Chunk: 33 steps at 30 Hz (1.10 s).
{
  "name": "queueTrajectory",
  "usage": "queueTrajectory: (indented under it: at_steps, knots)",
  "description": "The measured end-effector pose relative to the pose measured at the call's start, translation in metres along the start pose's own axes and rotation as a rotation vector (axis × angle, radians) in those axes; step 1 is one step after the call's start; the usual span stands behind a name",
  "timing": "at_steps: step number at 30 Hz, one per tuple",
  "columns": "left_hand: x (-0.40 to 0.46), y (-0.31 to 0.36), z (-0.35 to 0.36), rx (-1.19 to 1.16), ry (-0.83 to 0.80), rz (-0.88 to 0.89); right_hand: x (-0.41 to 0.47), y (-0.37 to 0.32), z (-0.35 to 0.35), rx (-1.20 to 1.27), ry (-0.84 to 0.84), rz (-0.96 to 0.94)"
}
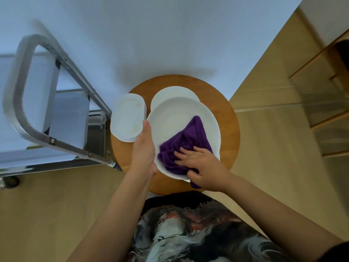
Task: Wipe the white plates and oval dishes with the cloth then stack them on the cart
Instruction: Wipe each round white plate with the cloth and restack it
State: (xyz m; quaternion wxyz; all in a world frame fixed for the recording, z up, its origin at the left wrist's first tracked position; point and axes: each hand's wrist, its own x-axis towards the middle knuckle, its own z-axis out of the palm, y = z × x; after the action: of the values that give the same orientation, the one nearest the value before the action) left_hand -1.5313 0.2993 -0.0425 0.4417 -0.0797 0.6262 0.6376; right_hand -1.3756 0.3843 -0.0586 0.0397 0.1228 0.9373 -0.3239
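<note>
A large white round plate (pixel 175 118) is held tilted above a round wooden table (pixel 226 118). My left hand (pixel 144 146) grips its left rim. On the plate's lower half lies a purple cloth (pixel 188 137), and my right hand (pixel 200 163) presses flat on it. Behind the held plate, more white plates (pixel 170 93) rest on the table. A stack of white oval dishes (pixel 127 118) with faint yellowish stains sits at the table's left edge.
A metal cart (pixel 56 118) with a rounded tubular handle (pixel 17 103) and a shelf stands to the left, close to the table. A white wall lies beyond. A wooden chair frame (pixel 321 103) is at the right on the wood floor.
</note>
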Motion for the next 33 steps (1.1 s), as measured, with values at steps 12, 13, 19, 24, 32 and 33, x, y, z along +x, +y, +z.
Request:
queueTrajectory:
  at_steps: [12, 13, 19, 24, 32, 33]
  knots:
    - [-0.022, -0.015, 0.030, 0.150, -0.014, -0.025, -0.034, 0.056, -0.038, -0.368, 0.348, -0.090]
    - [-0.024, -0.018, 0.032, 0.141, -0.009, -0.038, -0.032, 0.053, -0.041, -0.309, 0.406, -0.027]
    - [-0.034, -0.034, 0.040, 0.027, 0.008, 0.001, -0.039, -0.006, -0.030, 0.446, 0.560, 0.213]
    - [-0.043, -0.036, 0.043, 0.060, -0.006, 0.036, -0.050, -0.003, -0.020, -0.202, -0.109, -0.132]
    - [-0.057, -0.039, 0.041, 0.033, -0.034, -0.064, -0.027, 0.014, -0.038, -0.533, -0.056, -0.412]
    - [-0.058, -0.038, 0.041, 0.029, -0.040, -0.053, -0.023, 0.015, -0.040, -0.536, -0.041, -0.427]
